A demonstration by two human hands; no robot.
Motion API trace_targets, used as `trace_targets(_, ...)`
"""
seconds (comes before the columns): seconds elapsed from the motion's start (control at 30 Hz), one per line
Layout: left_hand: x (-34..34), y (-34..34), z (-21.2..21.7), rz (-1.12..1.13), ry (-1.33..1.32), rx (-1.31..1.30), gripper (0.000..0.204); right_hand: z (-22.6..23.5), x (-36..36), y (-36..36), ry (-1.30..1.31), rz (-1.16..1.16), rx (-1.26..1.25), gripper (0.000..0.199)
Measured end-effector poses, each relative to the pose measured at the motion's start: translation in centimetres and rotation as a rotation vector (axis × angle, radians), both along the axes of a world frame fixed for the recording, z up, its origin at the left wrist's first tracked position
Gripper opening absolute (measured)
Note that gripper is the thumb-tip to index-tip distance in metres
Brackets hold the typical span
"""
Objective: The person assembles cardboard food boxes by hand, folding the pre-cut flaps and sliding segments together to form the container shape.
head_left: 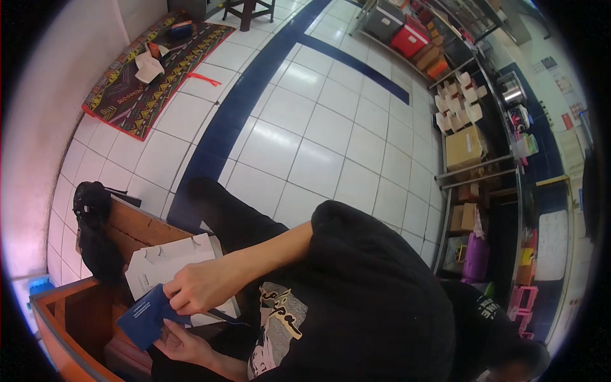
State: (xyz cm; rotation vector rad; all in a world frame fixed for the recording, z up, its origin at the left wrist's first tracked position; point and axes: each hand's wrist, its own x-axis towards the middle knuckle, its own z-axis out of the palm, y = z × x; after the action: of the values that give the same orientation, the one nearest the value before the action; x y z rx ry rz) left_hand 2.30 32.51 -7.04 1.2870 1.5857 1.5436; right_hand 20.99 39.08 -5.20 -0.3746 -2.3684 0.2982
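A dark blue flat piece of folded cardboard (143, 318) with small white print is between my two hands at the lower left. My right hand (207, 285) reaches in from the right, fingers curled over its upper right edge. From below, my left hand (183, 344) grips its lower edge, the thumb lying on the blue face. Behind them lies a white flat carton sheet (172, 258) with cut tabs, partly hidden by my right hand. A thin dark strip (226, 317) shows beside my right wrist.
An open wooden box (67, 328) stands at the left, a black bag-like bundle (95, 229) over its far side. Farther off, a patterned mat (146, 83) holds a white folded carton (149, 67). Metal shelving (477, 162) with boxes lines the right.
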Motion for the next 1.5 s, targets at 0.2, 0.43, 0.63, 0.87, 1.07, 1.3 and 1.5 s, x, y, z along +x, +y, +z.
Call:
trace_targets(0.2, 2.9, -0.4, -1.3, 0.078, 0.020, 0.048, 0.029, -0.8, -0.5, -0.7, 0.452, -0.136, -0.087, 0.022)
trace_targets(0.43, 2.9, -0.1, -2.0, 0.051, -0.006, 0.025, 0.026, -0.1, -2.6, 1.5, 0.510, 0.009, -0.419, 0.029)
trace_targets(0.63, 0.4, -2.3, 1.5, -0.174, 0.089, 0.239, 0.008, 3.4, -4.9, 0.5, 0.090, -0.224, -0.426, 0.087)
trace_targets(0.87, 0.7, -3.7, 0.0, 0.145, 0.166, 0.278, 0.021, 4.9, -6.0, -4.1, -0.111, 0.038, -0.505, 0.050)
trace_targets(1.07, 2.4, -1.2, -1.6, 0.109, 0.172, 0.472, 0.031, 6.2, -3.5, -1.4, -0.461, 0.087, -0.787, 0.049)
trace_targets(1.3, 2.2, -0.6, 1.7, 0.276, 0.263, 0.466, 0.041, 5.8, -5.5, -2.6, -0.435, 0.330, -0.762, 0.052)
trace_targets(1.5, 1.1, -3.6, 4.2, 0.473, 0.265, 0.517, 0.051, 5.4, -6.5, -4.6, -0.507, 0.397, -0.807, 0.054)
